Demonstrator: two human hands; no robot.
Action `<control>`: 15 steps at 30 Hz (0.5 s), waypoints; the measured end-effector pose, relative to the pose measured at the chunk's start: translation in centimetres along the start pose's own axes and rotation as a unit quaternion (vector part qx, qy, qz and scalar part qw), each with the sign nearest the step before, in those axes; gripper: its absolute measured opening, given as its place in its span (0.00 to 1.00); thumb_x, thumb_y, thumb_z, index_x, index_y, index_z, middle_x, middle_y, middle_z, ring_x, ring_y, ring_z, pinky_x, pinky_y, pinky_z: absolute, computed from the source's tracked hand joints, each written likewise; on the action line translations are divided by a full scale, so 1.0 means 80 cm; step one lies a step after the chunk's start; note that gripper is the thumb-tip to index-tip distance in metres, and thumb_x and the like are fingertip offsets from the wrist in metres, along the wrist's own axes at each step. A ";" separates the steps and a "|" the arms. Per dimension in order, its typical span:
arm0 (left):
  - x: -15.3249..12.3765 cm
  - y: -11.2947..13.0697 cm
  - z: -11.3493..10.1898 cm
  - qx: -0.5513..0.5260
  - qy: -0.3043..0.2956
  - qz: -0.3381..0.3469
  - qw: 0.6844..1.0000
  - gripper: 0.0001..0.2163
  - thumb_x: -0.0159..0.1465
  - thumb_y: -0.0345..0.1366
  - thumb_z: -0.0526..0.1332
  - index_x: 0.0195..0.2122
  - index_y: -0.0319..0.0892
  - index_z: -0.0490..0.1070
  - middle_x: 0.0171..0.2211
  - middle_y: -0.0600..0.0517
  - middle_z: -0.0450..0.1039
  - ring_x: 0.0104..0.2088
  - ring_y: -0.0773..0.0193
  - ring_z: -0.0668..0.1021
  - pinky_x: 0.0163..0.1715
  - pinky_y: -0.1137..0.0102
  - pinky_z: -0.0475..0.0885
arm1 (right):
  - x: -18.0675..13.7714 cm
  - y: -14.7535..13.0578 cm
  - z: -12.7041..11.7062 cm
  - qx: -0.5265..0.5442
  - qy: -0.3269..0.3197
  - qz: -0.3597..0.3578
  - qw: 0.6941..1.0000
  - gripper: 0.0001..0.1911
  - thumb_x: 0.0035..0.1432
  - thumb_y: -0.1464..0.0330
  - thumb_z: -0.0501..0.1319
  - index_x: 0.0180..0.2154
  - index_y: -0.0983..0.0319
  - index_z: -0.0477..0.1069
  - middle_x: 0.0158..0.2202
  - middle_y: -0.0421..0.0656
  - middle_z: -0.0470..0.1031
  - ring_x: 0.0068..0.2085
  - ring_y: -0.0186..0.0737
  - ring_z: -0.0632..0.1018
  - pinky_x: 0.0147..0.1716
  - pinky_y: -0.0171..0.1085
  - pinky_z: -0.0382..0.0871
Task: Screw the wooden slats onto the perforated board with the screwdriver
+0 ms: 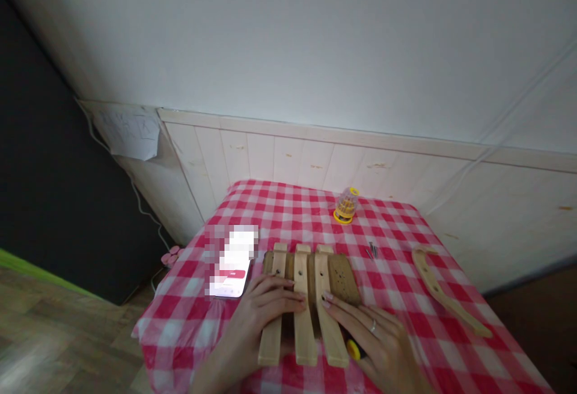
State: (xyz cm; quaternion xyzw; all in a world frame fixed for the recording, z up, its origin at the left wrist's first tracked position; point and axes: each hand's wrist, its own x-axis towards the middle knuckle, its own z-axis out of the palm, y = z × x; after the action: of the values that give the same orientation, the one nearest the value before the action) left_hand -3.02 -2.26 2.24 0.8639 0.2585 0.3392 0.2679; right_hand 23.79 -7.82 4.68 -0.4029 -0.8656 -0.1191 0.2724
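Observation:
A wooden assembly (311,286) of three pale slats fixed across a darker brown board lies on the red-and-white checked tablecloth (396,286). My left hand (261,310) rests flat on its left side, fingers stretched over the left slats. My right hand (374,337), wearing a ring, lies flat beside the right slat with its fingertips touching the brown board. A yellow-and-black tool end (354,350) peeks out from under my right hand. Both hands are open and grip nothing.
A phone (232,264) with a lit screen lies left of the assembly. A few dark screws (372,251) lie behind it. A curved wooden piece (444,292) lies at right. A yellow-capped clear bit holder (346,206) stands at the back near the panelled wall.

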 end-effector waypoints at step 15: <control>-0.086 -0.001 0.038 0.073 0.246 -0.001 0.966 0.32 0.64 0.45 0.71 0.66 0.62 0.59 0.52 0.48 0.77 0.58 0.45 0.76 0.54 0.50 0.77 | -0.001 -0.002 -0.002 -0.017 0.004 0.002 1.000 0.25 0.68 0.77 0.48 0.54 0.58 0.79 0.45 0.42 0.87 0.40 0.34 0.88 0.37 0.31 0.82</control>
State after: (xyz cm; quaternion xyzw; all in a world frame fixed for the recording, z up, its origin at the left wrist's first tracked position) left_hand -5.23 -7.40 -2.75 0.7710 0.3413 0.5212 0.1322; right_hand 23.76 -8.07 4.79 -0.4087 -0.8617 -0.1345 0.2690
